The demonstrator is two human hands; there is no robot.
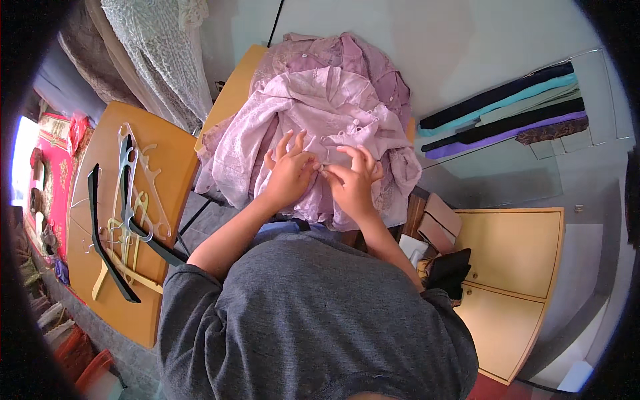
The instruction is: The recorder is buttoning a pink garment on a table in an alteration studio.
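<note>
A pale pink long-sleeved blouse (248,137) with a woven pattern lies rumpled in front of me. Small round buttons (357,124) and cord loops show along its front. My left hand (291,176) pinches at its front opening with thumb and forefinger, the other fingers raised. Close beside it, my right hand (352,187) makes a similar pinch, and the fingertips of both almost meet. The tiny piece between them, perhaps a button or loop, is too small to make out. Beyond the blouse lies a darker mauve garment (390,75), partly covered by it.
Both garments lie on a wooden table (227,93). Several hangers (100,233), black, clear and yellowish, lie on another wooden table (177,150) at left. Behind it hangs white lacy fabric (157,57). Folded cloths (500,100) hang on a wall rack at right, above a wooden cabinet (510,250).
</note>
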